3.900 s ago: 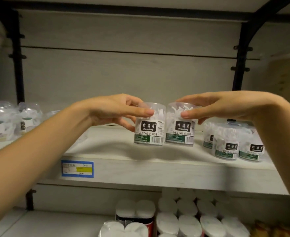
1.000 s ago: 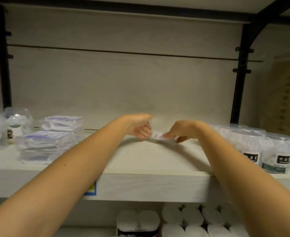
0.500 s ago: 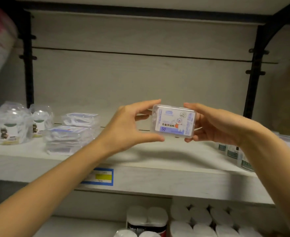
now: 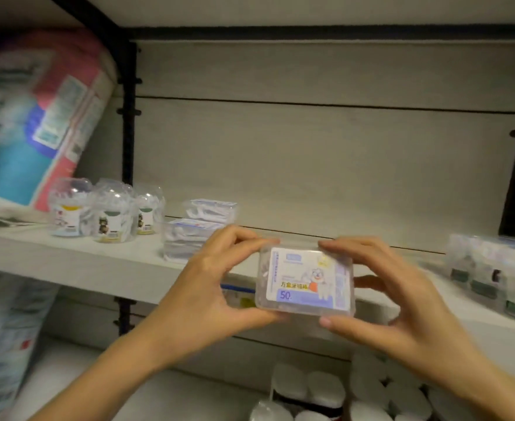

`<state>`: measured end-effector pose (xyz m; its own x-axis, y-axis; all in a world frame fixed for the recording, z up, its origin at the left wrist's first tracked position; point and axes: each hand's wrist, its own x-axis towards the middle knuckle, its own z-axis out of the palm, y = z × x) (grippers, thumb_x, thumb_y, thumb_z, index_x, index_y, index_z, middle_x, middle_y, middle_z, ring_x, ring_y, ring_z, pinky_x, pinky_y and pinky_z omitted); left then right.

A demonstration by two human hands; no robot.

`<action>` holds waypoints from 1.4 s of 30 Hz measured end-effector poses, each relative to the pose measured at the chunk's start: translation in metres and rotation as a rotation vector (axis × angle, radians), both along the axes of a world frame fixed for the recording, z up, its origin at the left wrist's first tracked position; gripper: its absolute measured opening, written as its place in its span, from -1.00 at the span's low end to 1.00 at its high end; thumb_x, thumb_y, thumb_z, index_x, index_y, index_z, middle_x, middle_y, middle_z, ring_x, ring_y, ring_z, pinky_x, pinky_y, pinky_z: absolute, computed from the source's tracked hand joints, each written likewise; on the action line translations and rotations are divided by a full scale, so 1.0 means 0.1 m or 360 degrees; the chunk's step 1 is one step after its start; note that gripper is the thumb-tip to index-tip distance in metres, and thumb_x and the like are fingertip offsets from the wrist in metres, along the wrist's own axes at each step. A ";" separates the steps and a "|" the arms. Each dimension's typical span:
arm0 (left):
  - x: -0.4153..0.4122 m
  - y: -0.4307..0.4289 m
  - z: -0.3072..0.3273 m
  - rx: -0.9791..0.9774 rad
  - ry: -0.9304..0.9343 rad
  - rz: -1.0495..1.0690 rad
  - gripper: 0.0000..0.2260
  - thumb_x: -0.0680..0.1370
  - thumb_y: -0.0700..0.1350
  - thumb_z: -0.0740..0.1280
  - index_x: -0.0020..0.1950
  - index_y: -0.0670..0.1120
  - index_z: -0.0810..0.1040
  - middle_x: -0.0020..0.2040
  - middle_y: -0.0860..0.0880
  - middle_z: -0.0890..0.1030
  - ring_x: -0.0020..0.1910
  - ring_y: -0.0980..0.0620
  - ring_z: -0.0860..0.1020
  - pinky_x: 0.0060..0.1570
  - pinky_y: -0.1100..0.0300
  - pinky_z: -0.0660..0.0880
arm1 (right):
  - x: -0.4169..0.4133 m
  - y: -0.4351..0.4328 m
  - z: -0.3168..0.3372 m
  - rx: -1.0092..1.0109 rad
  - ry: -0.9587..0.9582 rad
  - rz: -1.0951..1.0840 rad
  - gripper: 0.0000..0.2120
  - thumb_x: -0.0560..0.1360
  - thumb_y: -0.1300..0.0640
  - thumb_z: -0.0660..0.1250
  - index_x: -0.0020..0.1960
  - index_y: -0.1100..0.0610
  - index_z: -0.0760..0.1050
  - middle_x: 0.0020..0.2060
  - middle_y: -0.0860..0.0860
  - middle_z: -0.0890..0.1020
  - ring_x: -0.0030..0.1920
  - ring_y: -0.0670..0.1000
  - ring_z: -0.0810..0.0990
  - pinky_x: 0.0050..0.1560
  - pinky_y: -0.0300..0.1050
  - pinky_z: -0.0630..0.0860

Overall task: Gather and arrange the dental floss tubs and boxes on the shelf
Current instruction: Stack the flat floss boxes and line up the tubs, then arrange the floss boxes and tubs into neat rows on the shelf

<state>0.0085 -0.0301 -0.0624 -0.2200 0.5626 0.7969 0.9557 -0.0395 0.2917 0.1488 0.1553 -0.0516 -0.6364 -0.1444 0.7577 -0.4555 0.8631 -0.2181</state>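
A second ago I was lifting this floss box (image 4: 306, 281) off the shelf (image 4: 98, 262). Now I am holding it lower, before the shelf's front edge, so it is gathered and likely heading for the box stack (image 4: 189, 241) at left. My left hand (image 4: 207, 287) and right hand (image 4: 401, 299) are each pinching one end, thumb below, fingers curled above. Its label is facing me, its long axis running left to right.

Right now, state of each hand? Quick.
Left hand: grip closed on the left end of the floss box, thumb below, fingers on top.
Right hand: grip closed on the box's right end.
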 end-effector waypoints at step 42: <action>-1.30 -0.72 0.37 -0.0325 -0.0907 -0.0028 -0.45 0.57 0.16 0.11 0.50 -0.03 0.16 0.49 0.08 0.25 0.45 0.10 0.24 0.31 0.29 0.15 | -1.52 -1.23 0.12 -0.1210 -0.0116 -0.0477 -0.47 0.52 -0.26 -0.04 0.44 -0.13 0.19 0.42 -0.25 0.20 0.41 -0.25 0.15 0.36 -0.29 0.09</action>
